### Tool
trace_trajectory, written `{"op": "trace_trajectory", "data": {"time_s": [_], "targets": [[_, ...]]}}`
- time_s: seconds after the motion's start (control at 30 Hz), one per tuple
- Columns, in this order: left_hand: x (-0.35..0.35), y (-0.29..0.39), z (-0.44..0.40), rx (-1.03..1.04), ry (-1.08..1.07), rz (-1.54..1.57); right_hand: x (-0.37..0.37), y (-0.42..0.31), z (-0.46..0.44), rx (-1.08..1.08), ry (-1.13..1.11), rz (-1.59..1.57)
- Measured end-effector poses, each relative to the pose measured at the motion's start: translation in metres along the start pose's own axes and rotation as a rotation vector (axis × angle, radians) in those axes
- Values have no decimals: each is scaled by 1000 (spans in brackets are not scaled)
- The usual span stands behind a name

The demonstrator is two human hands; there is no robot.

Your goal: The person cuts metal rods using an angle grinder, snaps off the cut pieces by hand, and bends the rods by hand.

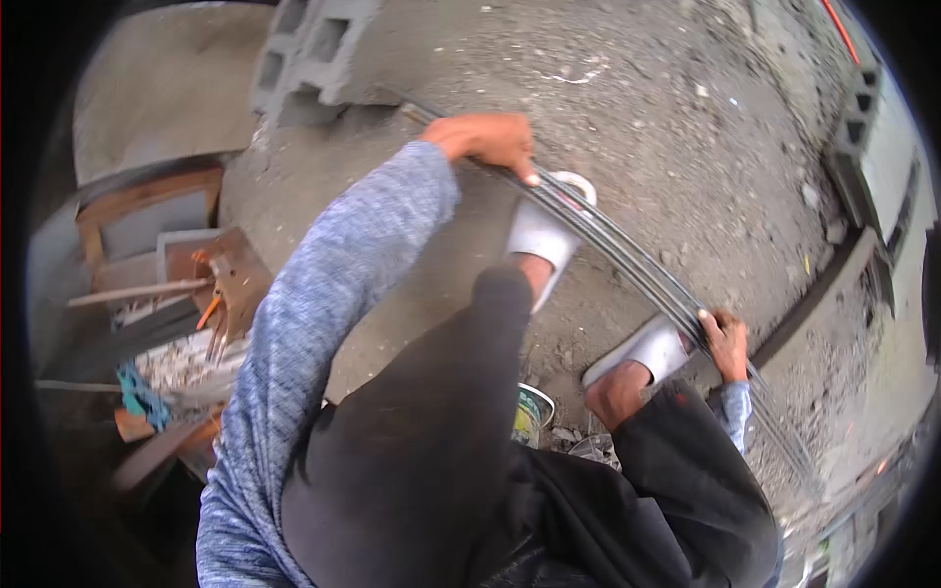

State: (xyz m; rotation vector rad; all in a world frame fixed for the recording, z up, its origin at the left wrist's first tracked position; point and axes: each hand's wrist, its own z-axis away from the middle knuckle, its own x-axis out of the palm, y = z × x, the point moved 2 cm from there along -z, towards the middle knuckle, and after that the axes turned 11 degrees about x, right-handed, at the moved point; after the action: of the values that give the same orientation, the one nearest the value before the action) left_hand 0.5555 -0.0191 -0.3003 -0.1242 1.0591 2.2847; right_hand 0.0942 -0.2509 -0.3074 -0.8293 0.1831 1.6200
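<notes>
A bundle of several thin grey metal rods point(627, 257) runs slantwise across the view, from the upper middle down to the lower right. My left hand point(490, 142) is closed round the bundle toward its upper end, knuckles up. Lower on the same rods, my right hand point(725, 343) grips them with the thumb on top. Between the two hands the rods pass over my feet in white slippers point(545, 230). The far lower right ends look blurred.
Hollow concrete blocks point(319, 59) stand at the top left, with another block point(863, 103) at the right. Wooden scraps and a wood frame point(147, 201) lie at the left. A small bucket point(530, 412) sits between my legs on the gravelly ground point(627, 108).
</notes>
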Motion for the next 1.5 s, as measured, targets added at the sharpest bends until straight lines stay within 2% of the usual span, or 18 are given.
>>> {"op": "trace_trajectory", "data": {"time_s": [0.03,0.07,0.1,0.13,0.2,0.23,0.33,0.47,0.8,0.83,0.87,0.9,0.93,0.97,1.0,1.03,1.1,1.5], "targets": [[11,-30,-11,191,6,-70,3,-1,-2,9,-49,-84],[6,-20,-9,95,-105,-125,4,-8,-7,170,-122,96],[0,-8,-8,7,-225,-189,0,-18,-2,115,-172,59],[13,-15,-9,356,93,-184,-6,-22,-1,170,-237,107],[6,-10,-26,237,-93,-105,-7,-8,1,92,-199,87],[2,5,-27,164,-80,-118,0,7,-3,47,-137,74],[5,49,-21,-64,-24,15,-15,-6,3,57,-252,30],[8,35,-20,-42,-27,30,-4,23,-5,-17,-321,-50],[6,7,-27,78,-81,-63,-22,60,-8,97,-272,129],[6,0,-36,57,-249,-110,-24,58,-7,144,-329,106],[16,-5,-30,107,-143,117,-25,55,-11,95,-342,155],[9,3,-32,64,-265,-115,-22,54,-13,91,-343,135],[24,-21,-23,124,-84,-141,-24,45,-16,57,-376,159],[30,-48,-28,195,-62,-244,-24,38,-19,36,-368,136],[19,-33,-21,76,-84,-116,-22,34,-23,30,-336,158],[-2,3,-19,-46,-232,-210,-26,21,-15,19,-311,60],[-9,2,-6,-150,-104,-67,-22,12,-15,103,-381,-56],[-24,-18,17,-214,-33,-61,-6,-25,-12,46,-369,-120]]}}
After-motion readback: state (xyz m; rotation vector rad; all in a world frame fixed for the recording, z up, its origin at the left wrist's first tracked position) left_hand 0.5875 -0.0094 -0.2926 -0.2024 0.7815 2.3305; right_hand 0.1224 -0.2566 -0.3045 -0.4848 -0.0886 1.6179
